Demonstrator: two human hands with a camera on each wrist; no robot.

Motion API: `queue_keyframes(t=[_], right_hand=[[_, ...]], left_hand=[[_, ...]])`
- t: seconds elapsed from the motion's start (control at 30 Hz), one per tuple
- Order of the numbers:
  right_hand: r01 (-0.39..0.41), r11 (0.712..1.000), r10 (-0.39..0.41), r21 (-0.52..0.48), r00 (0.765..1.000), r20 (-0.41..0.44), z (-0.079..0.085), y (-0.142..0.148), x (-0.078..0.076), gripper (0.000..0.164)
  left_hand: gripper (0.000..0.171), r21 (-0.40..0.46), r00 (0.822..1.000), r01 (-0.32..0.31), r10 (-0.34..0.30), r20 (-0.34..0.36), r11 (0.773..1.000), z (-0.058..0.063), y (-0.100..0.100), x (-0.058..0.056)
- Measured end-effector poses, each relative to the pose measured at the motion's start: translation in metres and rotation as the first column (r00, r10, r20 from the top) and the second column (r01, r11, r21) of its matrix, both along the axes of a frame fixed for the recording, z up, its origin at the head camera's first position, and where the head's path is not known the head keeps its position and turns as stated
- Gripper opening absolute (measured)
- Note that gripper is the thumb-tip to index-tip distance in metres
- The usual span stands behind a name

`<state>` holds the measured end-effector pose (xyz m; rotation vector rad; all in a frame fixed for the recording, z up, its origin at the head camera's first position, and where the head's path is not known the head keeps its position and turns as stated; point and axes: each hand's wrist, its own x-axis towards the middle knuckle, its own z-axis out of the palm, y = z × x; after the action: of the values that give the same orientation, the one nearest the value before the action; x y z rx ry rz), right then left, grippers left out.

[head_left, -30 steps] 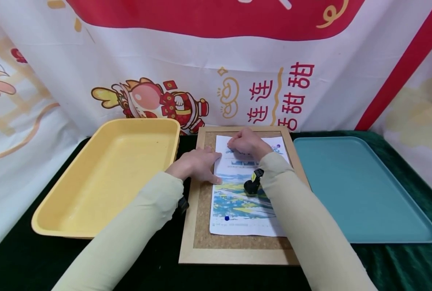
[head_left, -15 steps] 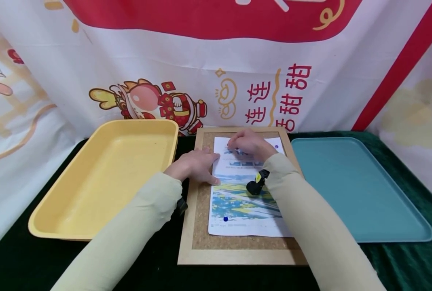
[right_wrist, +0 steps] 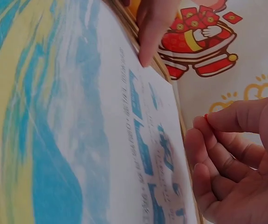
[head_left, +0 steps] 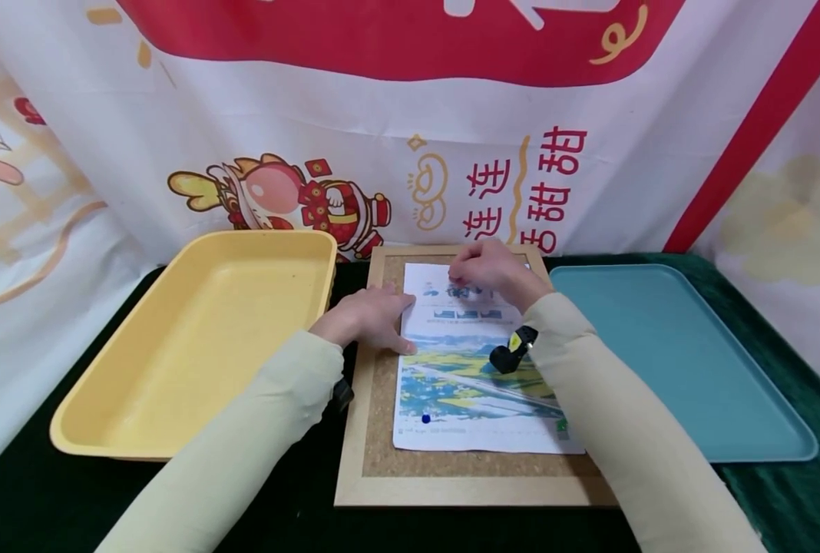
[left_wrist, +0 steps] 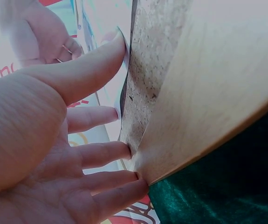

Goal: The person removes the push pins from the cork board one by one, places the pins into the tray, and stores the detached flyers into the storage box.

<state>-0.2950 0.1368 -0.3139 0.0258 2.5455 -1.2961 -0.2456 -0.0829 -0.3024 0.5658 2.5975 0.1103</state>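
Observation:
A printed sheet of paper (head_left: 479, 326) lies on a cork board (head_left: 381, 430) with a pale wooden frame. My left hand (head_left: 368, 316) rests along the sheet's left edge. Its thumb and index finger touch the paper, and the other fingertips reach onto the cork and frame, as the left wrist view shows. Over the top part of the sheet, my right hand (head_left: 496, 273) pinches a small red push pin (right_wrist: 207, 118) between thumb and index finger; most of the pin is hidden. A blue pin (head_left: 426, 418) sits at the sheet's lower left, a green one (head_left: 562, 424) at its lower right.
To the left stands a deep yellow tray (head_left: 116, 430), close to my left forearm. A flat blue tray (head_left: 679, 361) lies right of the board. Dark green cloth (head_left: 299, 522) covers the table, and a printed white curtain (head_left: 258, 115) hangs behind.
My right hand has shifted right above the sheet, and its forearm with it. The lower right corner and the green pin have come into sight. My left hand keeps its place.

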Motion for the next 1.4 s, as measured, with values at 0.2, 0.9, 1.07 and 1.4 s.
queue_keyframes(t=[0.2,0.9,1.07,1.4], right_hand=[[0.02,1.0,-0.02,0.01,0.999,-0.039,0.008,0.019,0.004,0.023],[0.167,0.982,-0.174,-0.089,0.982,-0.076,-0.009,0.08,0.027,0.032],[0.195,0.975,-0.205,-0.101,0.974,-0.094,-0.017,0.086,0.03,0.032],[0.215,0.968,-0.228,-0.13,0.969,-0.097,-0.006,0.095,0.032,0.036]], left_hand=[[0.09,0.004,1.0,0.0,0.0,0.002,1.0,-0.002,-0.001,0.001],[0.088,-0.001,1.0,0.024,-0.024,0.009,1.0,-0.004,-0.002,0.001],[0.088,-0.003,1.0,0.021,-0.021,0.009,1.0,-0.005,-0.001,0.002],[0.089,0.005,1.0,-0.005,0.005,0.021,1.0,0.0,-0.002,0.003]])
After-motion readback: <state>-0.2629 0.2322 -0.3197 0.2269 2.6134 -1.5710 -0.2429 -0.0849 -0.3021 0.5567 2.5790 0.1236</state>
